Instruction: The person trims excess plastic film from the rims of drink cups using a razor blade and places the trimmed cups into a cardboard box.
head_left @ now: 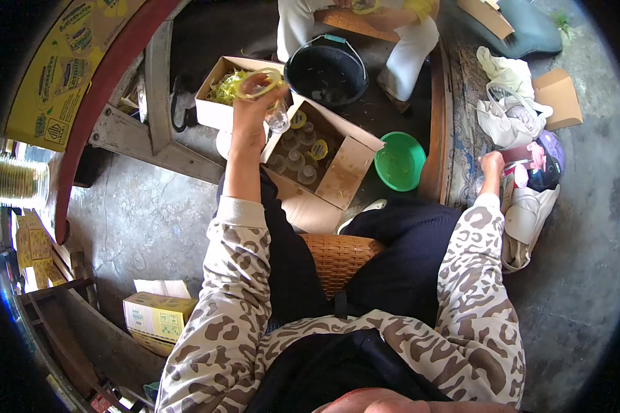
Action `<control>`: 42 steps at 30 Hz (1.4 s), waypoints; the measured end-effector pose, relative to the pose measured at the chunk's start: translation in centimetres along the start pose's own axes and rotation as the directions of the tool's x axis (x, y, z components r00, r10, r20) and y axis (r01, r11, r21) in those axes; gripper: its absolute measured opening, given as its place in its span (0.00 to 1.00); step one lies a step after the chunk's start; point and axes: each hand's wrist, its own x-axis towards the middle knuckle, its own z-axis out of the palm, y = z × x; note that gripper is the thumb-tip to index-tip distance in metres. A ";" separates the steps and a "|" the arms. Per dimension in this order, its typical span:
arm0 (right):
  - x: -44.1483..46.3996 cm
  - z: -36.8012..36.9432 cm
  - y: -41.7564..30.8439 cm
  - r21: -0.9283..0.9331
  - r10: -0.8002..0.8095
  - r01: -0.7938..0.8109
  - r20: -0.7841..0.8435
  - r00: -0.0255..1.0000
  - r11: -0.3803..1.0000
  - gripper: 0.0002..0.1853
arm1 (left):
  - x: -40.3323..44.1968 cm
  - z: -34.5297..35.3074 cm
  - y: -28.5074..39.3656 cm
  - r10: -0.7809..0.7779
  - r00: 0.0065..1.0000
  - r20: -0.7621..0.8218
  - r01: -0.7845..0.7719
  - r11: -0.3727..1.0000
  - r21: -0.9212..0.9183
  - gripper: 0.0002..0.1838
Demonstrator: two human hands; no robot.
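Observation:
My left hand (251, 113) is raised above the cartons, its fingers closed on a yellowish see-through ring (244, 85) that looks like a roll of tape. A clear plastic bottle (278, 120) shows just beside that hand; whether the hand touches it I cannot tell. Below, an open cardboard box (351, 168) contains several clear bottles (295, 160), some with yellow labels. My right hand (491, 164) is closed at the bench on the right, beside a pale bag (530, 217). Something clear shows under it, too small to name.
Yellow-green strips fill a second box (210, 103). Behind stand a black bucket (327, 76) and a green basin (400, 162). Another person's legs (410, 58) are at the far side. A wooden frame (151, 148) borders the left; cloth bags (506, 110) lie right.

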 end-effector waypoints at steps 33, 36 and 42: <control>-26.8 -5.0 -12.4 0.957 -0.854 0.228 0.035 0.519 0.178 0.13 | -4.3 6.1 -2.5 0.259 0.868 0.425 -0.459 0.744 0.485 0.24; -27.9 -6.0 -12.6 0.853 -0.842 0.509 -0.185 0.507 0.119 0.09 | -4.4 6.4 -2.6 0.301 0.850 0.433 -0.512 0.668 0.540 0.25; -28.6 -6.5 -12.8 0.738 -0.815 0.667 -0.324 0.480 0.099 0.07 | -4.7 6.7 -3.9 0.403 0.821 0.404 -0.570 0.556 0.604 0.21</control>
